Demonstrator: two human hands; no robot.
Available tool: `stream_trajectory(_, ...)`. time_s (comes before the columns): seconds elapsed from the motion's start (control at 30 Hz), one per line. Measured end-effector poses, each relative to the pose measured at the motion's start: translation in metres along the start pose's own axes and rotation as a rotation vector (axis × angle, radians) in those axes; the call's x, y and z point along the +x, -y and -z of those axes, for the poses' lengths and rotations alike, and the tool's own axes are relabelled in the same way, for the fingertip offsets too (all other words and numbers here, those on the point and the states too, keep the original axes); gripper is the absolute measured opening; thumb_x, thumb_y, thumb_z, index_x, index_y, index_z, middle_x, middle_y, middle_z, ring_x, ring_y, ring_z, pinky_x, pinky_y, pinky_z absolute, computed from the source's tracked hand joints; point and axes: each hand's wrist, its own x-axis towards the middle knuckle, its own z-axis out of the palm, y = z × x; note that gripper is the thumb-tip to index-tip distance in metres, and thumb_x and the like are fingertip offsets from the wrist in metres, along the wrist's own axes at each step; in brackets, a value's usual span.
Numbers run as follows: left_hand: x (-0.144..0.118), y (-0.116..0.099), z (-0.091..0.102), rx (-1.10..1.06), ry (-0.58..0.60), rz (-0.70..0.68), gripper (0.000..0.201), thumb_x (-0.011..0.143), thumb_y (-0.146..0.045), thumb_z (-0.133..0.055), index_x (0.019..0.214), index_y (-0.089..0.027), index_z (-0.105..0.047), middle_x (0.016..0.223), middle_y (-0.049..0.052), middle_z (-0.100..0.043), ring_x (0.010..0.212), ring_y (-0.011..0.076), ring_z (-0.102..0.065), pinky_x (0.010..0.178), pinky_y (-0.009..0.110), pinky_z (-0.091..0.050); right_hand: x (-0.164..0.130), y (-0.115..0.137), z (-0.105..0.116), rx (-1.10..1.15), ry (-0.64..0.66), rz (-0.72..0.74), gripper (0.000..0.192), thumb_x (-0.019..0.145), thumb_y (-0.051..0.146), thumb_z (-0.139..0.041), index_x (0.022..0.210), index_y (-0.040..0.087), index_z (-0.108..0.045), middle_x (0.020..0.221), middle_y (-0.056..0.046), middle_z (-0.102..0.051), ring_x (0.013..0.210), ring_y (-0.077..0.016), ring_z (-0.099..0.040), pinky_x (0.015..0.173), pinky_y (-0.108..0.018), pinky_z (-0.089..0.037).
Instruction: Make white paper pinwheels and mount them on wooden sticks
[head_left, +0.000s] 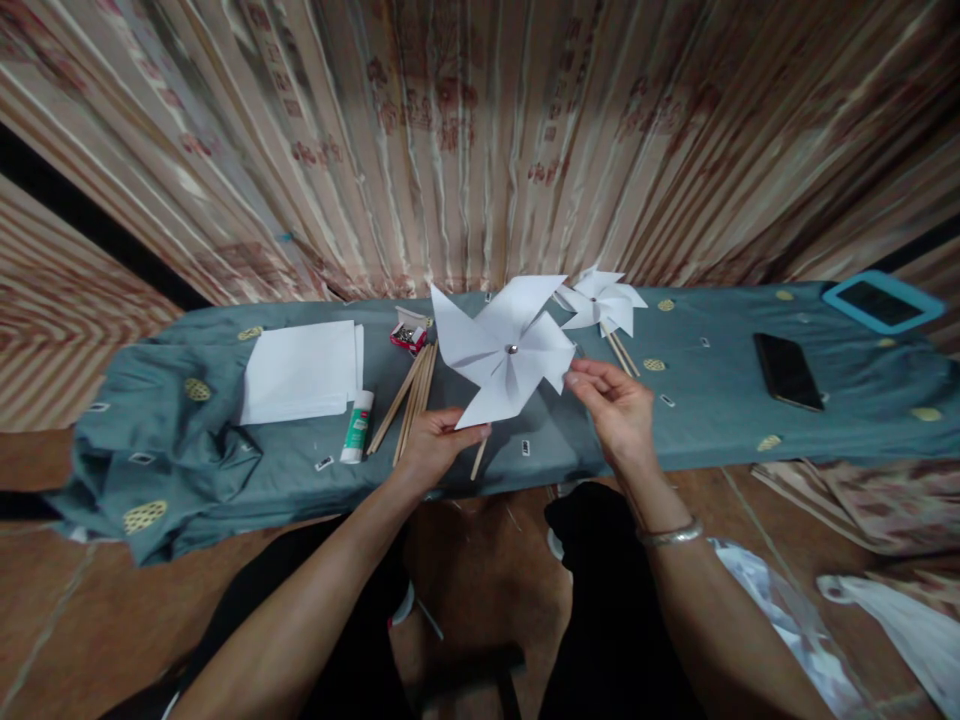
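A white paper pinwheel [504,348] with a metal pin at its centre is held up over a low bench covered in grey-green cloth [705,420]. My left hand [435,445] grips its wooden stick from below. My right hand [615,405] pinches the tip of the pinwheel's right blade. A second white pinwheel [604,302] lies on the bench just behind, its stick pointing toward me.
On the bench lie a bundle of wooden sticks [411,398], a glue stick [358,426], a stack of white paper [302,372], a small box of pins [409,332], a black phone [787,370] and a blue-cased tablet [883,301]. A striped curtain hangs behind.
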Motion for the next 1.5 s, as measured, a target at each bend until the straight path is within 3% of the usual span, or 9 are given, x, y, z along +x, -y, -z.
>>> stream_trajectory(0.13, 0.001, -0.001, -0.002, -0.073, -0.036, 0.037, 0.038, 0.040, -0.038, -0.090, 0.070, -0.018, -0.078, 0.074, 0.004, -0.076, 0.073, 0.0218, -0.069, 0.078, 0.036, -0.055, -0.005, 0.004, -0.004, 0.022, 0.023, -0.053, 0.034, 0.053, 0.039, -0.087, 0.079, 0.021, -0.074, 0.068, -0.001, -0.075, 0.066, -0.0151, -0.067, 0.072, -0.032, -0.055)
stream_trajectory(0.27, 0.001, -0.002, -0.002, -0.087, -0.068, 0.002, 0.033, 0.043, -0.035, -0.089, 0.068, -0.018, -0.078, 0.075, 0.005, -0.077, 0.074, 0.0227, -0.070, 0.082, 0.039, -0.055, -0.010, 0.006, -0.010, 0.053, 0.052, -0.107, 0.035, 0.050, 0.039, -0.088, 0.076, 0.021, -0.074, 0.066, 0.000, -0.074, 0.063, -0.0140, -0.066, 0.069, -0.030, -0.055)
stream_trajectory(0.5, 0.002, -0.003, -0.002, -0.081, -0.089, -0.075, 0.020, 0.048, -0.028, -0.085, 0.065, -0.021, -0.077, 0.072, 0.004, -0.076, 0.072, 0.0201, -0.068, 0.076, 0.035, -0.056, -0.018, 0.006, -0.017, 0.117, 0.098, -0.163, 0.036, 0.050, 0.041, -0.089, 0.076, 0.021, -0.075, 0.068, -0.001, -0.075, 0.064, -0.0136, -0.067, 0.068, -0.028, -0.055)
stream_trajectory(0.77, 0.006, -0.002, -0.004, -0.103, -0.104, -0.004, 0.022, 0.048, -0.028, -0.085, 0.068, -0.020, -0.078, 0.071, 0.003, -0.076, 0.068, 0.0183, -0.068, 0.075, 0.033, -0.055, -0.027, 0.009, -0.030, 0.193, 0.147, -0.264, 0.039, 0.045, 0.043, -0.091, 0.072, 0.022, -0.072, 0.065, 0.000, -0.074, 0.059, -0.0131, -0.066, 0.065, -0.027, -0.054)
stream_trajectory(1.0, 0.009, -0.006, -0.006, -0.128, -0.108, 0.016, 0.027, 0.047, -0.030, -0.087, 0.071, -0.019, -0.078, 0.075, 0.005, -0.076, 0.075, 0.0207, -0.069, 0.080, 0.035, -0.054, -0.033, 0.008, -0.034, 0.103, 0.284, -0.205, 0.037, 0.059, 0.053, -0.083, 0.075, 0.022, -0.071, 0.067, -0.001, -0.074, 0.066, -0.0167, -0.069, 0.072, -0.032, -0.056)
stream_trajectory(1.2, 0.015, -0.008, -0.004, -0.144, -0.144, 0.013, 0.028, 0.049, -0.032, -0.086, 0.073, -0.019, -0.079, 0.077, 0.005, -0.077, 0.078, 0.0211, -0.069, 0.085, 0.036, -0.052, -0.046, 0.000, -0.042, 0.044, 0.474, -0.307, 0.038, 0.059, 0.048, -0.084, 0.081, 0.020, -0.074, 0.074, -0.003, -0.076, 0.068, -0.0161, -0.069, 0.069, -0.029, -0.055)
stream_trajectory(1.5, 0.021, -0.015, -0.010, -0.213, -0.153, 0.024, 0.029, 0.049, -0.032, -0.086, 0.074, -0.018, -0.078, 0.080, 0.006, -0.077, 0.080, 0.0212, -0.070, 0.086, 0.036, -0.053, -0.057, -0.012, -0.061, 0.010, 0.432, -0.231, 0.030, 0.057, 0.043, -0.086, 0.072, 0.020, -0.072, 0.065, 0.000, -0.071, 0.060, -0.0144, -0.064, 0.061, -0.027, -0.053)
